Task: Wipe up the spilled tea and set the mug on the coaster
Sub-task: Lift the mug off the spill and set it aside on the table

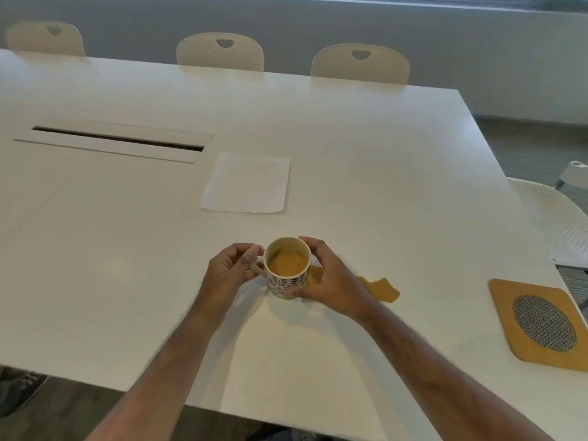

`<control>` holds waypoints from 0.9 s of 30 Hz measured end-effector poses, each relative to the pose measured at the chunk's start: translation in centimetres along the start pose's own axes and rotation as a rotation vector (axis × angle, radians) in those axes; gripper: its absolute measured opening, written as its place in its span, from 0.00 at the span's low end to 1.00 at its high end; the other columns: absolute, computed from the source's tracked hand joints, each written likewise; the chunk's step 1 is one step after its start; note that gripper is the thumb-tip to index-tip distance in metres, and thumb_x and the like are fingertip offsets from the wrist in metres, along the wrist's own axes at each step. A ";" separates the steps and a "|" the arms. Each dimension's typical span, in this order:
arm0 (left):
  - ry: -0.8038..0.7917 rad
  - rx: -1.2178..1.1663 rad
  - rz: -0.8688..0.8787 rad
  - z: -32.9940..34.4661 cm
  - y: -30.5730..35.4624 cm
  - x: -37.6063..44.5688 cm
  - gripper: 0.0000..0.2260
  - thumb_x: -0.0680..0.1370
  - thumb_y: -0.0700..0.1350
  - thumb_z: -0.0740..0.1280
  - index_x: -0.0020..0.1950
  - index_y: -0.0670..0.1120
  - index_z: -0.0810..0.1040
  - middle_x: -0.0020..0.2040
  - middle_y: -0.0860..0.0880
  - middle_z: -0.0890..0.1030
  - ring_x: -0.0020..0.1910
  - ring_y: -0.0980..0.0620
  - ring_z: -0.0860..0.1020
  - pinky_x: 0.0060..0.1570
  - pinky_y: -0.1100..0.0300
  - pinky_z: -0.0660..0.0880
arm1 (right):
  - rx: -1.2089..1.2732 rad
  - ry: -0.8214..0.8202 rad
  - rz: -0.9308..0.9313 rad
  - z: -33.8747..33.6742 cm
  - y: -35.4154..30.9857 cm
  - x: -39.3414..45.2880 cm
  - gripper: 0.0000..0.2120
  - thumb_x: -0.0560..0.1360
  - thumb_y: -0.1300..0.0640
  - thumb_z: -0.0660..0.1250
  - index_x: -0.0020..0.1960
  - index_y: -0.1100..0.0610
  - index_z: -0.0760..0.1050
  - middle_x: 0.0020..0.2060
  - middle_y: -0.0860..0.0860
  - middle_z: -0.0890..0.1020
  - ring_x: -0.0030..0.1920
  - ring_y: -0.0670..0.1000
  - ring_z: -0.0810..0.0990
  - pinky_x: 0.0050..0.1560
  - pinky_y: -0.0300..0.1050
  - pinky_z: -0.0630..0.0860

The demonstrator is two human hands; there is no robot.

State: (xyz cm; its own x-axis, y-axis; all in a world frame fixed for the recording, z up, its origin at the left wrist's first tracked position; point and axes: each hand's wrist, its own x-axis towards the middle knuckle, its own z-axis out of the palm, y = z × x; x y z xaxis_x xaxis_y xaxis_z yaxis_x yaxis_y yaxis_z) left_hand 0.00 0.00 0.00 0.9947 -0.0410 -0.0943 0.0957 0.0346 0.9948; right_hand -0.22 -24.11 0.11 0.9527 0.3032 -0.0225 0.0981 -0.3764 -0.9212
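Observation:
A patterned mug [288,268] full of tea stands on the white table [381,173], near the front edge. My right hand [327,278] wraps round its right side, thumb low on the front and fingers behind the rim. At the handle on the mug's left, my left hand [230,270] has its fingers curled and pinches it. A puddle of spilled tea [381,289] lies on the table just right of the mug, partly hidden by my right hand. Far right, at the table's corner, sits a wooden coaster [541,323] with a woven oval centre. Beyond the mug lies a white paper towel [248,183], flat.
A long cable slot [117,140] is cut into the table at the left. Cream chairs [359,63] line the far side, and another chair [553,214] stands at the right edge, close to the coaster.

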 end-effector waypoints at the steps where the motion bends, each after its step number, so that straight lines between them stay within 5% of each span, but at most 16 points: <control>1: 0.001 0.008 0.005 0.0 0.0 0.0 0.12 0.82 0.55 0.69 0.57 0.49 0.85 0.54 0.45 0.87 0.55 0.46 0.86 0.52 0.56 0.84 | 0.016 0.006 -0.013 0.1 -0.1 0.2 0.48 0.64 0.44 0.85 0.77 0.45 0.63 0.70 0.38 0.74 0.73 0.40 0.70 0.66 0.38 0.74; 12: 0.023 0.052 0.015 -0.1 -0.2 -0.2 0.10 0.80 0.54 0.71 0.54 0.50 0.87 0.51 0.46 0.88 0.53 0.46 0.86 0.50 0.60 0.83 | 0.008 0.062 -0.010 1.2 -0.3 1.0 0.43 0.62 0.41 0.85 0.71 0.41 0.67 0.64 0.37 0.78 0.65 0.43 0.78 0.58 0.38 0.80; 21: 0.050 0.021 0.046 -0.3 -0.6 0.4 0.08 0.80 0.49 0.72 0.55 0.47 0.86 0.60 0.46 0.85 0.59 0.45 0.85 0.55 0.55 0.84 | 0.001 0.075 -0.032 1.1 -0.2 1.1 0.44 0.61 0.38 0.85 0.71 0.40 0.68 0.64 0.36 0.79 0.66 0.43 0.77 0.61 0.45 0.81; 27: 0.043 0.011 0.063 0.2 0.1 1.2 0.08 0.80 0.49 0.72 0.53 0.45 0.86 0.61 0.47 0.84 0.59 0.44 0.85 0.58 0.48 0.84 | 0.011 0.100 -0.049 0.2 -0.6 1.6 0.44 0.60 0.37 0.85 0.71 0.38 0.68 0.64 0.36 0.79 0.66 0.42 0.77 0.60 0.41 0.79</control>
State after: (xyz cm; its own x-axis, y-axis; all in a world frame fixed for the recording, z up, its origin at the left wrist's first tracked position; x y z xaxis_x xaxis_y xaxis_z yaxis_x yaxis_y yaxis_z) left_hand 1.16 -0.28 -0.03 0.9994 0.0043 -0.0329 0.0328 0.0250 0.9991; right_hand 1.19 -23.25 0.57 0.9708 0.2318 0.0611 0.1426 -0.3534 -0.9245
